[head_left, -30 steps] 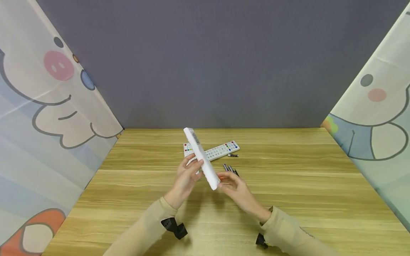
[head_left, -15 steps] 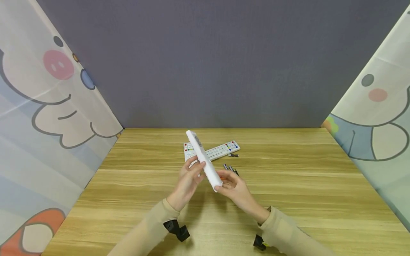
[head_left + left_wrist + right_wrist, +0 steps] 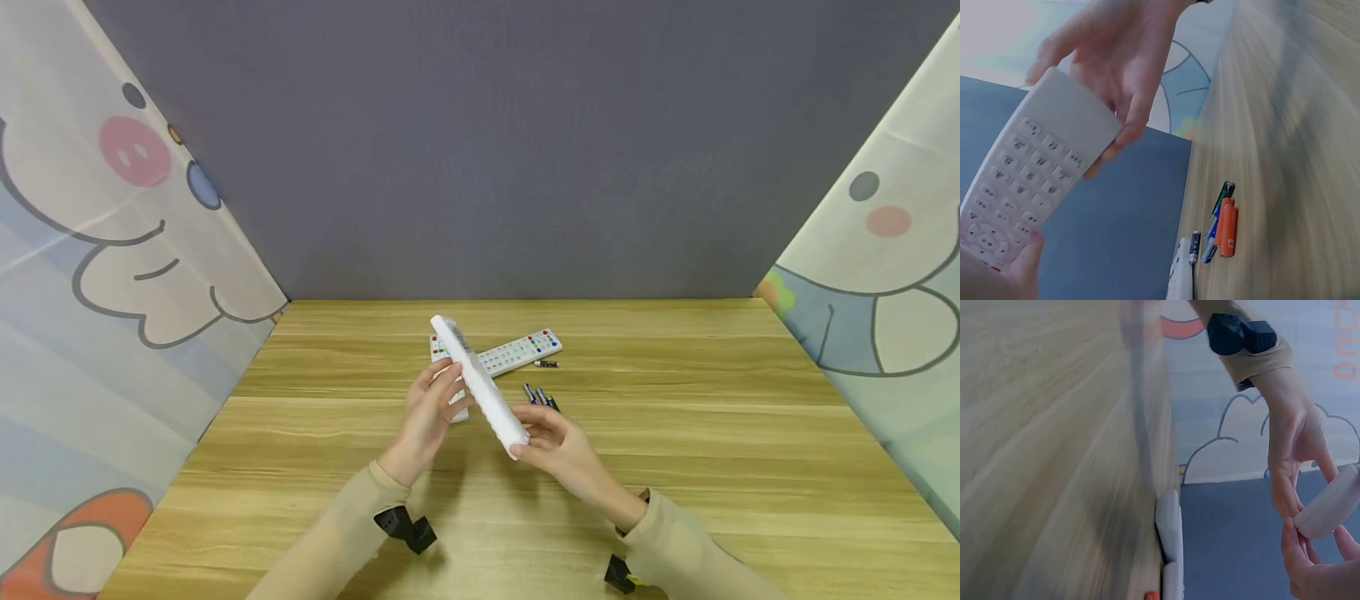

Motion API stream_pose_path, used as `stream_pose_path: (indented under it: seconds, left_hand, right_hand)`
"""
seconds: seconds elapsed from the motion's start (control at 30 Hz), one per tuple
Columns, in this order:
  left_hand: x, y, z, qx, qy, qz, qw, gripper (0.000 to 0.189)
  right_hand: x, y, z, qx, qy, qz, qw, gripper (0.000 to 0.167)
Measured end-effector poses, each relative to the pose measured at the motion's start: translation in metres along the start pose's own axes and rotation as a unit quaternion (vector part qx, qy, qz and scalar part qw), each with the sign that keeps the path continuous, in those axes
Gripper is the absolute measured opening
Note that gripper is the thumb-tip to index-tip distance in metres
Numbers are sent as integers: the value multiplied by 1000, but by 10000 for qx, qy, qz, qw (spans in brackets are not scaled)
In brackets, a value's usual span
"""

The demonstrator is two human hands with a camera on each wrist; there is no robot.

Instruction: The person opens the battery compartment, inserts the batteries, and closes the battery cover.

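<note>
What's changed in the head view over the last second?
The held remote has shifted toward the person, its near end also moving right. The left hand has eased slightly left, the right hand slightly right. Nothing was let go: both hands hold it. The other remotes and visible batteries on the table look unmoved.

This looks like a small screened-off booth; home or lab, I can't tell. Below the grip of the left hand (image 3: 426,417) and right hand (image 3: 561,447) spreads a wood-grain tabletop (image 3: 712,433). Beyond the grip stands a plain grey partition (image 3: 517,150); well out to its left hangs one cartoon-printed sheet (image 3: 112,258), to its right a second sheet (image 3: 892,275).
</note>
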State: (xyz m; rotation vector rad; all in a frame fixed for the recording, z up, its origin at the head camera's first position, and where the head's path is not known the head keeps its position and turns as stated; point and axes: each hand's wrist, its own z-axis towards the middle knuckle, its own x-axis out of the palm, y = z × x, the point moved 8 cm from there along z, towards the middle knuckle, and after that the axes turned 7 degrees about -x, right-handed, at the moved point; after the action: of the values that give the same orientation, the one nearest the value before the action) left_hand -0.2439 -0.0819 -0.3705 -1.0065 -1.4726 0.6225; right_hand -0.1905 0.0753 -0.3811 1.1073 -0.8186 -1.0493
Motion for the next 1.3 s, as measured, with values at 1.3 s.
stream_pose_path:
  seconds: [1.3]
  left_hand:
    - [-9, -10, -6, -105, -162, -12, 9998, 44]
  right_hand:
    - [-5, 33, -19, -2725, -178, -3855, 8814, 53]
